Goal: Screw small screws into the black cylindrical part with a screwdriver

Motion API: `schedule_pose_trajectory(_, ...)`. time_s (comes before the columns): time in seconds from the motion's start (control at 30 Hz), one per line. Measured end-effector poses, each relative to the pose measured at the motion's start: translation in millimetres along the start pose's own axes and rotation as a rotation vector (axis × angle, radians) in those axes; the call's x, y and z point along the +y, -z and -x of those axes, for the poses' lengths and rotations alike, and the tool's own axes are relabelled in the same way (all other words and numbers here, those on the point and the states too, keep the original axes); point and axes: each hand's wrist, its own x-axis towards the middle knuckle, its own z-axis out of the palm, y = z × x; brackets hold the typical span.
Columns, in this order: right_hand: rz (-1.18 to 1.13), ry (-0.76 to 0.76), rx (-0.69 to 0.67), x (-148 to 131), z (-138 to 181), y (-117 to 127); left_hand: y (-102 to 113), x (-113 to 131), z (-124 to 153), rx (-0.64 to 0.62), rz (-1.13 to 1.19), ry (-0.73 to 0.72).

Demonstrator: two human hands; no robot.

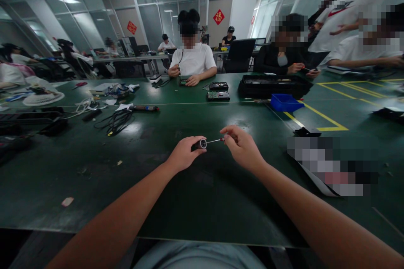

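My left hand (184, 153) grips dark cylinder with silver ring end (203, 143) above glossy green tabletop (202, 206); ring left uncovered, likely so thin red-collared metal screwdriver (213, 141), pinched in right hand (243, 146), can reach it.

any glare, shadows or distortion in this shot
Head view: glare on the green tabletop, by the coiled cable and beyond the right hand; head view: dark shadow left of the right forearm; head view: walls lean towards the sides, likely wide-angle distortion; head view: pixelation masks several patches on the right.
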Motion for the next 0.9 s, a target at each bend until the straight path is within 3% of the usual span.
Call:
schedule_pose_trajectory(0.23, -0.006, -0.053, -0.002, 2.8, -0.4, -0.2, 0.3, 0.1, -0.8, 0.009, 0.009, -0.007)
schedule_pose_trajectory(0.57, -0.292, -0.05, 0.061, 4.2, 0.7, -8.3, -0.7, -1.5, -0.7, 0.029, 0.045, 0.0)
schedule_pose_trajectory(0.77, -0.672, -0.31, 0.152, 14.0, -8.1, -15.9, 0.8, 0.2, -2.4, 0.003, 0.007, -0.059)
schedule_pose_trajectory(0.87, -0.819, -0.484, 0.049, 23.6, -12.6, -16.4, 2.2, 1.4, -4.4, -0.02, -0.057, -0.109)
schedule_pose_trajectory(0.9, -0.836, -0.502, 0.075, 25.8, -13.5, -16.2, 2.4, 1.5, -4.9, -0.026, -0.073, -0.117)
